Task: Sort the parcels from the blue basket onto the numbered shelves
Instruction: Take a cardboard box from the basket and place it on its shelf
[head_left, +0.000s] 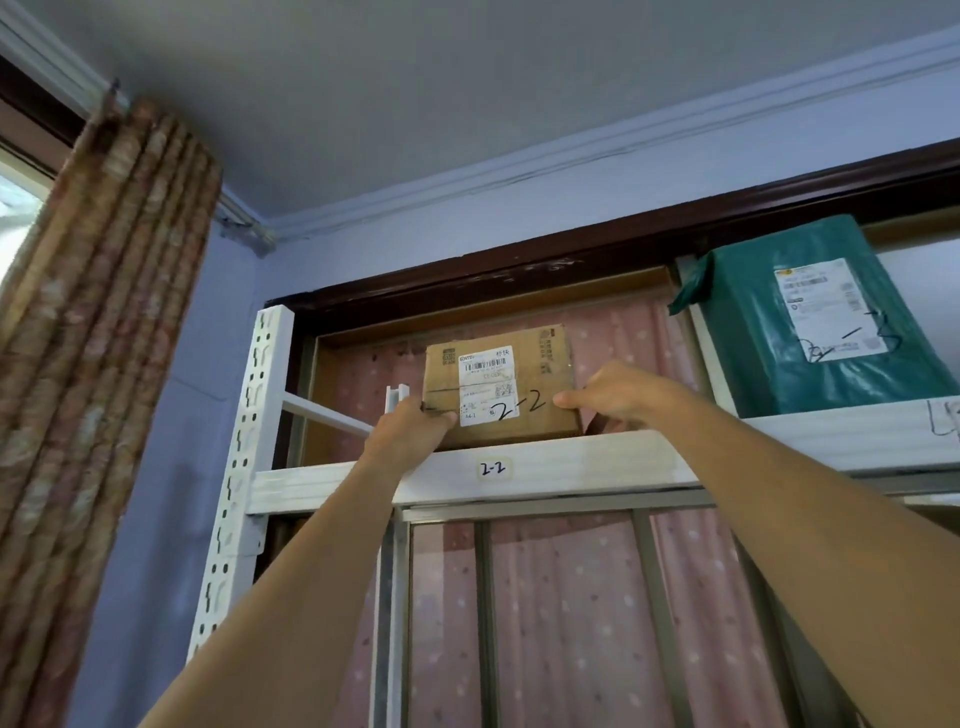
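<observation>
A brown cardboard parcel marked "2-2" by hand stands on the top white shelf, right above the shelf tag "2-2". My left hand grips the parcel's lower left corner. My right hand holds its right edge, thumb on the front face. Both arms reach up from below. The blue basket is out of view.
A green plastic-wrapped parcel with a white label sits on the neighbouring shelf to the right. The white slotted rack post rises at left, next to a patterned curtain. Pink dotted fabric hangs behind the rack.
</observation>
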